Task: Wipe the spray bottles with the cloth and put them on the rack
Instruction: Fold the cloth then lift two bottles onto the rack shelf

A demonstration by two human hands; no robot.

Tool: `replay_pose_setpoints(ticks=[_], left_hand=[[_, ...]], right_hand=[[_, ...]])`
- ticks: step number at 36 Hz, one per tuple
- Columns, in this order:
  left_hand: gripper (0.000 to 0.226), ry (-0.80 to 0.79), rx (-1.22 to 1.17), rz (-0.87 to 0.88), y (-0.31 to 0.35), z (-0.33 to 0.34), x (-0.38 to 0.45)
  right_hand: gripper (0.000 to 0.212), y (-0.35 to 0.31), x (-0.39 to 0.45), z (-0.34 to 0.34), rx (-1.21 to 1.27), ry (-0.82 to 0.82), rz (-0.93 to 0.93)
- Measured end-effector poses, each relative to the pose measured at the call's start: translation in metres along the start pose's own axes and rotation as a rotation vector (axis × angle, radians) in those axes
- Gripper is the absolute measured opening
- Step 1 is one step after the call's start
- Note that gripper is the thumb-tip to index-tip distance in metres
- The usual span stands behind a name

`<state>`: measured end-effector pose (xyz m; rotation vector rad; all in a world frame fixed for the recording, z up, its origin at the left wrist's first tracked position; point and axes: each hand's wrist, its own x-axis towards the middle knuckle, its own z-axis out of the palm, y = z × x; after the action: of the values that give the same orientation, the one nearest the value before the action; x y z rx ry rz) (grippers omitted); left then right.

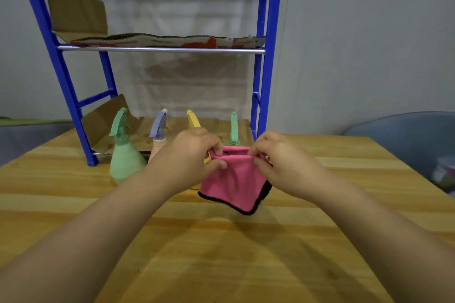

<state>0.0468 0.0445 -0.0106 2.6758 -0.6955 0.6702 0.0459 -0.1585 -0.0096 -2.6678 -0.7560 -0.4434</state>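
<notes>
Just behind the pink cloth (234, 179), pinched along its top edge by the left hand (194, 157) and right hand (278, 162), 4 upright spray bottles stand, the yellow bottle (193, 119) nearest the left

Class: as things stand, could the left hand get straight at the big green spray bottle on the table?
Probably not at once: the left hand pinches the pink cloth along with the right hand. Nothing blocks the green spray bottle just to its left.
</notes>
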Motion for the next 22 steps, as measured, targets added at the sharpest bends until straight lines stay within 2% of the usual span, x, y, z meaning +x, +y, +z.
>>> replay_pose_setpoints(ticks=[5, 9, 14, 17, 19, 22], left_hand=[[0.019, -0.025, 0.036, 0.001, 0.013, -0.002, 0.013], [0.018, -0.056, -0.149, -0.068, 0.024, -0.002, 0.018], [0.025, -0.064, -0.393, -0.126, 0.038, 0.004, 0.015], [0.027, -0.129, -0.471, -0.113, 0.047, 0.010, 0.013], [0.024, -0.178, -0.507, -0.109, 0.052, 0.015, 0.009], [0.016, -0.274, -0.551, -0.083, 0.059, 0.021, 0.002]], right_hand=[[0.020, 0.010, 0.001, -0.004, -0.043, 0.064, 0.035], [0.017, 0.017, -0.007, -0.020, -0.001, 0.013, 0.053], [0.016, 0.025, -0.028, -0.038, 0.074, 0.052, 0.094], [0.024, 0.027, -0.043, -0.042, 0.083, 0.064, 0.147], [0.027, 0.030, -0.055, -0.045, 0.096, 0.023, 0.174], [0.020, 0.034, -0.074, -0.054, 0.127, -0.157, 0.229]])
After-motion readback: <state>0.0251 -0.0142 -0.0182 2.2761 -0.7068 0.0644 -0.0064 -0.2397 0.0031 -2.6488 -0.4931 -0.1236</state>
